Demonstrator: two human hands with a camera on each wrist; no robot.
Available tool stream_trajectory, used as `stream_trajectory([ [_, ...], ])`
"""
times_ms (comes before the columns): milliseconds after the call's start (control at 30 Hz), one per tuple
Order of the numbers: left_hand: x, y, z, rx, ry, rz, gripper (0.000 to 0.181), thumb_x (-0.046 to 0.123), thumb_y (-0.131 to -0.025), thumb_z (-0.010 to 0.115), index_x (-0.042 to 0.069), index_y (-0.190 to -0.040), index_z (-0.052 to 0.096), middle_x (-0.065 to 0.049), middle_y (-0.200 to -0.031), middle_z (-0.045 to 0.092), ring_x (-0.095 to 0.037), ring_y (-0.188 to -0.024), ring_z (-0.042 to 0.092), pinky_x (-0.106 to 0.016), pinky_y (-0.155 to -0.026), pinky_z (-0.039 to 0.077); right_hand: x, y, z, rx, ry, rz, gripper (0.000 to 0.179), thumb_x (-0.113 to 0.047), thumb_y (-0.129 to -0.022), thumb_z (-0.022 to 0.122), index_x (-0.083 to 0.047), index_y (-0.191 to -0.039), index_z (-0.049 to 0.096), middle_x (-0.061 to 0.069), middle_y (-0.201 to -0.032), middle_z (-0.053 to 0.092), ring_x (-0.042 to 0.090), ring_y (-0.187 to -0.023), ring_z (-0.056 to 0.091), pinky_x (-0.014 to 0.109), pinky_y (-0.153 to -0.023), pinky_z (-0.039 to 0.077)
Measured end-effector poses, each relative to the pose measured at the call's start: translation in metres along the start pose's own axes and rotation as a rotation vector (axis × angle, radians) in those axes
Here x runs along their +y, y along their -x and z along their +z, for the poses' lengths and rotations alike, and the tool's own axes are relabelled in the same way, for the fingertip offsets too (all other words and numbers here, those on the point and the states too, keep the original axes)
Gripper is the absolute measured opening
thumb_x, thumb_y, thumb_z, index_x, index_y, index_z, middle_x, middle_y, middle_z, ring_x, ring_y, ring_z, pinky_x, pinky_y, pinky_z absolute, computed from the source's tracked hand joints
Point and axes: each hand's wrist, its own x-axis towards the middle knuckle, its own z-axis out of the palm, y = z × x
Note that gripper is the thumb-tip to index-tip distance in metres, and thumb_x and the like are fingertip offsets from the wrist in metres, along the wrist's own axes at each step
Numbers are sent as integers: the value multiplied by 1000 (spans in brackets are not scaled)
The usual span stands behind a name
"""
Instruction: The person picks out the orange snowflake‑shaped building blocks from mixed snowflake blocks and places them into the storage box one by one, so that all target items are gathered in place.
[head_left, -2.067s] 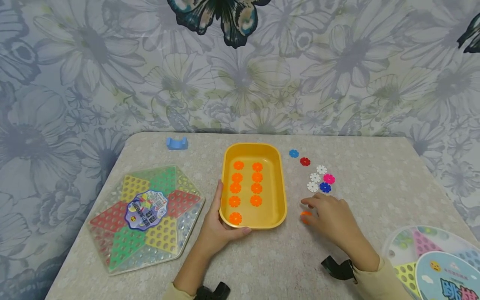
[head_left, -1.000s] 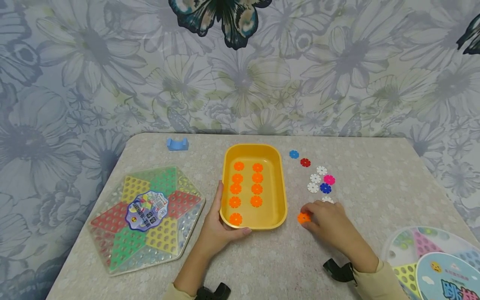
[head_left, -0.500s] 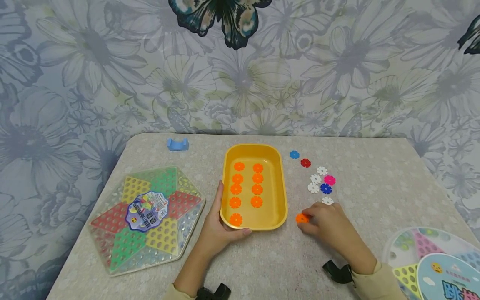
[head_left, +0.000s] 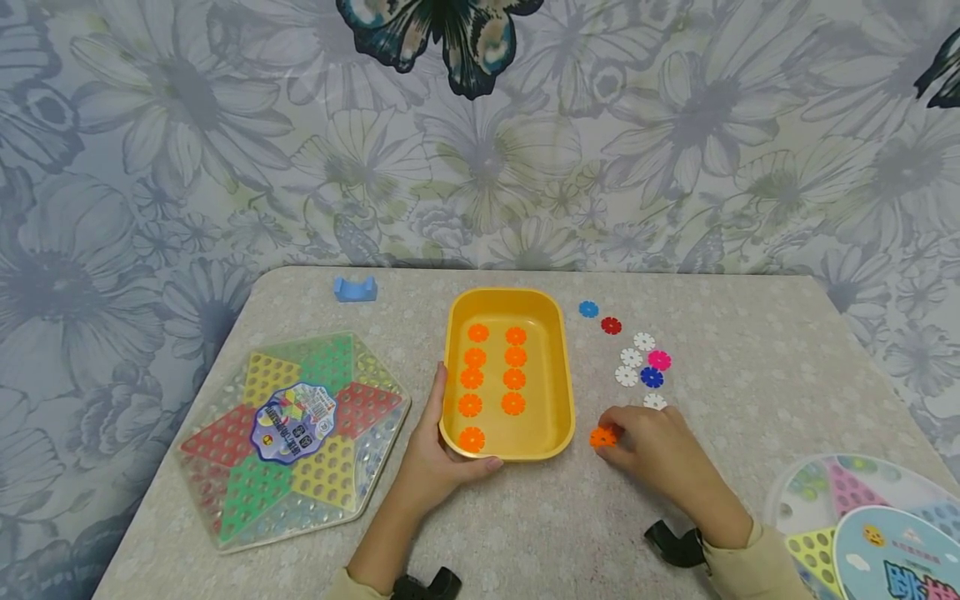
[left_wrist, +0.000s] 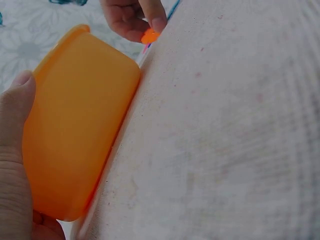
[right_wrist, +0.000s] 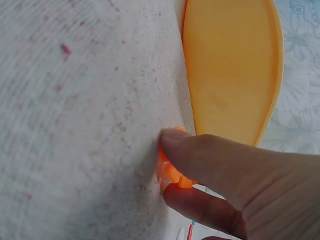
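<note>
A yellow plastic tray (head_left: 546, 429) lies on the table, with two columns of orange snowflake discs (head_left: 513, 378) inside it. My left hand (head_left: 437, 471) grips its near left corner, thumb along the front wall and fingers along the left side. In the left wrist view the thumb (left_wrist: 20, 100) rests against the tray's wall (left_wrist: 80, 120). Right of the tray, my right hand (head_left: 660, 454) pinches an orange snowflake disc (head_left: 602, 437) between thumb and fingertips, low at the tabletop. The right wrist view has this disc (right_wrist: 175, 172) tilted and partly covered by the thumb.
Beyond the right hand lie loose snowflake discs: several white (head_left: 631, 357), a pink (head_left: 660, 360), a dark blue (head_left: 652, 377), a red (head_left: 611, 326) and a light blue (head_left: 588, 309). A hexagonal game board (head_left: 292, 442) lies left, a round one (head_left: 870, 525) right, a blue block (head_left: 356, 289) at the back.
My right hand has closed on the orange disc and drawn it slightly left toward the tray, uncovering a white disc behind it. My left hand and the tray have stayed put.
</note>
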Motion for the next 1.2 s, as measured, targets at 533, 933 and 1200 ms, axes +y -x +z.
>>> stream_trajectory([
  [533,0,0,0,-4,4,12,132,12,-69,92,29,-161,-1,1,-168,13,-26,-146,36,-22,-112,39,-3,3,-4,-48,-25,1,32,-29,-70,90,-12,-95,79,-6,-82,70,7,-73,61,30,-71,56],
  [933,2,-1,1,-1,-11,13,131,12,-69,91,29,-161,-1,1,-168,13,-25,-146,36,-23,-112,38,-4,-5,-16,70,-192,70,30,-27,-81,82,-11,-106,76,-4,-91,70,15,-80,61,33,-72,56],
  [1200,2,0,1,2,-19,15,130,13,-69,91,32,-160,0,1,-167,13,-25,-146,36,-24,-112,39,-22,-22,-27,189,-319,-9,33,-27,-81,83,-15,-110,76,-6,-97,72,14,-77,58,27,-65,51],
])
